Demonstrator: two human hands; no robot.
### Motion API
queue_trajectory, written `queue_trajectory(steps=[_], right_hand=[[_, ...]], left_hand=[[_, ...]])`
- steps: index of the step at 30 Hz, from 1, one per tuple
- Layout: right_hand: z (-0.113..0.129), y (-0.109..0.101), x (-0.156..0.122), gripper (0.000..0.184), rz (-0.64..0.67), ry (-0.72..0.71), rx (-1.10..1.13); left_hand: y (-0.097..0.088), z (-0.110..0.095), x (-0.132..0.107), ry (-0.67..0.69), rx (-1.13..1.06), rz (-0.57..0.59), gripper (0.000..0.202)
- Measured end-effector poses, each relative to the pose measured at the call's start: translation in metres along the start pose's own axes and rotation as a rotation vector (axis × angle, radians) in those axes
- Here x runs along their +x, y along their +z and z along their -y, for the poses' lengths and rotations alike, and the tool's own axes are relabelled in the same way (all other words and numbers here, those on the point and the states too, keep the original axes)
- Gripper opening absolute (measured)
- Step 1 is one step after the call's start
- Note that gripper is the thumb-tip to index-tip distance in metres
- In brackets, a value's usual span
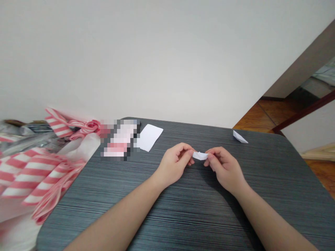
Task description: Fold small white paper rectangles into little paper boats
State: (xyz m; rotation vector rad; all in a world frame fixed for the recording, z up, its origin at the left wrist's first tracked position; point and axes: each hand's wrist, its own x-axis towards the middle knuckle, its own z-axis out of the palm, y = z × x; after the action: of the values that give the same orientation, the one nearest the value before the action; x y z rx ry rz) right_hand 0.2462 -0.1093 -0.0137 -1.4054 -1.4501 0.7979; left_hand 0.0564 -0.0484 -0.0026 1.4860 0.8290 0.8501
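Note:
A small folded white paper (200,156), shaped somewhat like a little boat, is stretched between my two hands above the dark table. My left hand (176,163) pinches its left end between thumb and fingers. At the other end, my right hand (224,167) grips it in the same way. Another folded white paper piece (240,137) rests on the table beyond my right hand. Flat white paper (150,137) lies beyond my left hand, toward the back left.
A blurred-out, phone-like object (120,137) lies at the table's back left. Red-and-white striped fabric (39,170) is heaped beside the left edge of the dark wood-grain table (167,216). A pale wall (157,62) rises behind the table, and tiled floor (264,113) shows at right.

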Motion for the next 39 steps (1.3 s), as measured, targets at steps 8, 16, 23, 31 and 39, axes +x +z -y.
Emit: queue_trajectory(steps=[8, 16, 23, 31, 39], right_hand=[[0.0042, 0.0017, -0.0012, 0.014, -0.050, 0.009, 0.139], [0.0026, 0.0020, -0.0024, 0.011, -0.075, 0.001, 0.165], [0.0062, -0.0001, -0.0017, 0.008, -0.048, -0.023, 0.093], [0.0053, 0.0032, -0.0017, 0.006, -0.034, -0.052, 0.119], [0.0054, 0.0033, -0.0020, 0.007, 0.012, -0.012, 0.226]], left_hand=[[0.0014, -0.0006, 0.0020, -0.033, -0.206, -0.013, 0.015], [-0.0002, 0.0006, 0.0024, -0.050, -0.308, 0.035, 0.019], [0.0008, -0.0004, -0.0009, -0.096, -0.201, 0.139, 0.031], [-0.0006, -0.0015, -0.0004, -0.107, -0.089, 0.126, 0.017], [-0.0006, -0.0046, 0.0004, -0.111, -0.139, 0.127, 0.019]])
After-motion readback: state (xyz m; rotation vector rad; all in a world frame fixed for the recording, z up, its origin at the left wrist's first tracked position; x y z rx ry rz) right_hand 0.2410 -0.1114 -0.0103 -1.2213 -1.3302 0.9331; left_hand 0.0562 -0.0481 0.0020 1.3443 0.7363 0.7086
